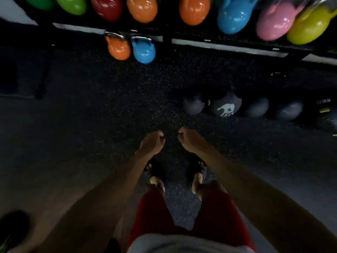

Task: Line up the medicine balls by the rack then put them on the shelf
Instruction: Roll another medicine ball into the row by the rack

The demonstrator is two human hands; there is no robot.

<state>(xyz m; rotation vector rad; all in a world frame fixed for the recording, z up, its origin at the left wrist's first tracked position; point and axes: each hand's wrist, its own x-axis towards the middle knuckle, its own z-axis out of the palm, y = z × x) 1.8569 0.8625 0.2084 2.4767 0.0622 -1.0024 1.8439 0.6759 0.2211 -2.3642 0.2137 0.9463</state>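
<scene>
Head view: the rack (228, 47) runs across the top of the frame, black with pale edge strips. Its upper level carries a row of glossy kettlebells (194, 10) in green, red, orange, blue, pink and yellow. Below that row, under the rack's left half, a smaller orange kettlebell (118, 49) and a blue kettlebell (144, 52) sit side by side, touching or nearly so (whether they stand on a low shelf or on the ground I cannot tell).

The medicine balls (227, 106) lie on the floor (91, 99) in front of the rack's right half. Four dark grey ones form a close row parallel to the rack, and the second from the left bears a white printed mark. Other dark shapes by the rack's right end are too dim to name.

Both bare arms reach out toward the rack. The left hand (152, 142) has its fingers curled into the palm and holds nothing. The right hand (191, 141) is curled the same way and is also empty. The two hands are near each other without touching, and both are farther from the rack than the medicine balls, apart from them. Farther still from the rack are red shorts (151, 212) and two feet in dark sandals (155, 170), standing on the speckled dark floor.
</scene>
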